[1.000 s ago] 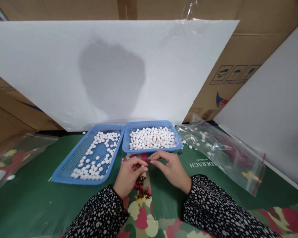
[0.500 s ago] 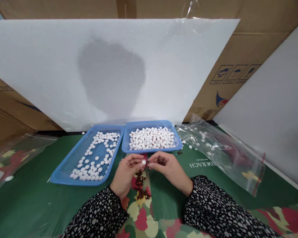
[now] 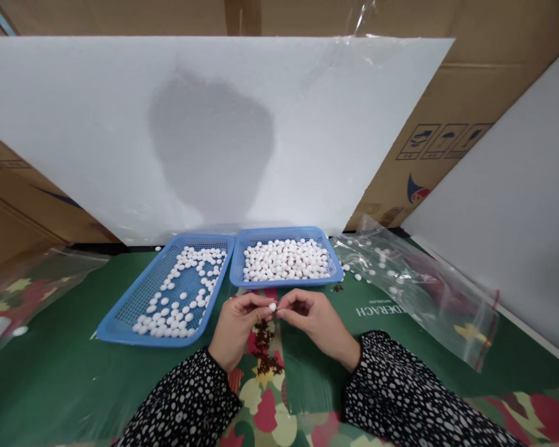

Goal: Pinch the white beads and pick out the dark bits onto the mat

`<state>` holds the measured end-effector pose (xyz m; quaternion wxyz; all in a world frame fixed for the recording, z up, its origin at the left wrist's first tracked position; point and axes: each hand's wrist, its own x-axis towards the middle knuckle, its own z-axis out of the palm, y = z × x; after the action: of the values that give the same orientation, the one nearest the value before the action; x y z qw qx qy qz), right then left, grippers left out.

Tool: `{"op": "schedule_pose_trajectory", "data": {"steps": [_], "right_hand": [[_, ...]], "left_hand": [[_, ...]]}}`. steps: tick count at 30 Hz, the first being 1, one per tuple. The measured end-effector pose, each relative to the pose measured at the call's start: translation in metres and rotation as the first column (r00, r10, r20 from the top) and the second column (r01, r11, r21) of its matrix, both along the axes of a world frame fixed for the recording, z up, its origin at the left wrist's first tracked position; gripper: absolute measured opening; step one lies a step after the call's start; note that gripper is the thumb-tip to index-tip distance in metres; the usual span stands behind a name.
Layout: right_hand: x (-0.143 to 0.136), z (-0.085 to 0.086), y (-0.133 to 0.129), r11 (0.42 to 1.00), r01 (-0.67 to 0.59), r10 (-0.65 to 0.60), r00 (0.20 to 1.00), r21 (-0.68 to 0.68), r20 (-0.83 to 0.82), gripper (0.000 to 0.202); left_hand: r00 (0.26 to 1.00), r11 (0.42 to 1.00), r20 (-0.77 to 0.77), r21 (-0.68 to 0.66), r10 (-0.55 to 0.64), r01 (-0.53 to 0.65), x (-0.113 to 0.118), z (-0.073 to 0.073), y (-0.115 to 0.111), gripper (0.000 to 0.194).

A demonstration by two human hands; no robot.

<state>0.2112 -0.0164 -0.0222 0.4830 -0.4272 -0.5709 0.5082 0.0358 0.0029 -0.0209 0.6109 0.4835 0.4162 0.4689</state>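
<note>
Between the thumb and forefinger of my left hand (image 3: 235, 326) is a small white ball (image 3: 272, 307). My right hand (image 3: 312, 320) is pinched closed against the ball's right side; anything tiny in its fingertips is too small to make out. Below and between both hands lies a strip of small dark reddish-brown pieces (image 3: 265, 355) on the printed cover. Just beyond the hands sits a blue mesh basket (image 3: 286, 285) full of white balls, with brown specks showing among them. To the left, a second blue mesh basket (image 3: 137, 305) holds more white balls, loosely spread.
A clear plastic bag (image 3: 447, 316) with several white balls lies at the right, and loose balls (image 3: 358, 277) rest beside it. Another clear bag (image 3: 51, 273) is at the far left. A white board (image 3: 317, 124) and cardboard (image 3: 484, 87) rise behind the baskets.
My right fingertips have closed in on the white ball and now touch it. The left hand keeps its pinch, and the view has shifted slightly.
</note>
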Motion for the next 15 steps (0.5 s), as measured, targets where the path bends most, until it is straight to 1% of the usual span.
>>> {"op": "schedule_pose_trajectory", "data": {"steps": [4,8,13,15], "right_hand": [[0.0006,-0.0031,0.0004,1.000,-0.019,0.018,0.999,-0.025,-0.037,0.011],[-0.0005,-0.0028,-0.0005,1.000,0.009,-0.010,0.999,-0.017,-0.031,0.014],[-0.0044,0.0003,-0.0025,0.996,0.057,-0.057,0.998,0.068,0.004,0.011],[-0.0052,0.0009,-0.0027,0.992,0.072,-0.073,0.997,0.104,0.014,0.012]], "left_hand": [[0.999,0.999,-0.039,0.033,0.014,-0.013,-0.0007,-0.0023,0.0004,0.010],[0.999,0.999,-0.036,0.020,0.030,-0.029,0.0018,-0.0017,-0.0028,0.007],[0.996,0.997,-0.039,0.014,0.082,-0.082,0.0035,0.0051,-0.0080,0.008],[0.995,0.997,-0.064,0.021,0.073,-0.072,0.0028,0.0068,-0.0080,0.008]]}}
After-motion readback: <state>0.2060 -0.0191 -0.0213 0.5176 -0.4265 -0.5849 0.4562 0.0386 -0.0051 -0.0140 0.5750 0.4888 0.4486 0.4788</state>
